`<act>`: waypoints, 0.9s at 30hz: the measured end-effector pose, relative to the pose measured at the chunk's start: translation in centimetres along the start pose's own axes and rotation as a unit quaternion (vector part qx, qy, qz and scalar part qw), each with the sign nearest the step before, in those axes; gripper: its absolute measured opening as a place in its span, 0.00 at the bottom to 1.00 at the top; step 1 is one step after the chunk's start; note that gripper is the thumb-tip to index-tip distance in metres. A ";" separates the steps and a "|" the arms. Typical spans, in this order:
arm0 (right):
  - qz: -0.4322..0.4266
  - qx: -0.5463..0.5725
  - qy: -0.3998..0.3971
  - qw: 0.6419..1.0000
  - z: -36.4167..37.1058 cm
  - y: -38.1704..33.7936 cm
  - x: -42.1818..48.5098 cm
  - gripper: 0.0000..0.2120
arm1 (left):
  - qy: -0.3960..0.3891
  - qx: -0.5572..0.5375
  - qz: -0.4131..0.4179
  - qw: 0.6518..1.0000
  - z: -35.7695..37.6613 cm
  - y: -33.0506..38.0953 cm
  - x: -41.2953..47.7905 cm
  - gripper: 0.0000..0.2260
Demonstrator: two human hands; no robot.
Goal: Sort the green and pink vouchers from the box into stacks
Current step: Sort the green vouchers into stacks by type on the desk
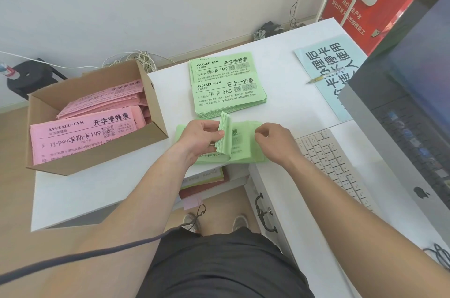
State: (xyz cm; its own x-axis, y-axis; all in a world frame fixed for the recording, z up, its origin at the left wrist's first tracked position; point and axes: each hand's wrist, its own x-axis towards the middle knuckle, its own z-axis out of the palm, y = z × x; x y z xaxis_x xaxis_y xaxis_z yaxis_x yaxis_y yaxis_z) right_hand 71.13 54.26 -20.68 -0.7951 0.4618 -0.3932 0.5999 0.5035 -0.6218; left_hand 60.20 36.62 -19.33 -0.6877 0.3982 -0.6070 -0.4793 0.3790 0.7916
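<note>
Head view: your two hands work a green voucher bundle [246, 149] at the near edge of the desk [168, 93]
Your left hand [199, 138] grips a lifted wad of the bundle's sheets, fingers and thumb curled round it; your right hand [274, 143] sits at the bundle's right side with fingertips drawn together, and you cannot tell whether they pinch a sheet. Just beyond lie two overlapping green stacks [226, 95]. To their left, the cardboard box [102, 151] holds pink vouchers [80, 137]. A keyboard [328, 161] sits to your right, and a pen [325, 76] lies on a blue notice [333, 105]
</note>
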 end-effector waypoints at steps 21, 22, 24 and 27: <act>-0.008 0.006 0.004 1.000 -0.3 -0.4 0.7 0.15 | -0.016 0.010 -0.004 1.000 -0.2 0.3 0.1 0.12; -0.008 0.006 0.005 1.000 -0.3 -0.5 0.7 0.15 | -0.017 0.013 -0.005 1.000 -0.3 0.4 0.1 0.12; -0.009 0.005 0.006 1.000 -0.3 -0.7 0.9 0.15 | -0.022 0.018 -0.009 1.000 -0.4 0.4 0.3 0.12; -0.010 0.004 0.006 1.000 -0.3 -1.0 1.0 0.14 | -0.030 0.018 -0.014 0.999 -0.5 0.4 0.4 0.13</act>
State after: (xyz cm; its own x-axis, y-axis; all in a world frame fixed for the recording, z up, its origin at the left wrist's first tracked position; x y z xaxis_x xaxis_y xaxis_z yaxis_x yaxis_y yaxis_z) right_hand 69.72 54.42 -20.25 -0.8062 0.4599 -0.3721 0.5825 0.5071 -0.6353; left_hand 59.46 36.57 -19.20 -0.6400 0.4367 -0.6322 -0.4767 0.4196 0.7725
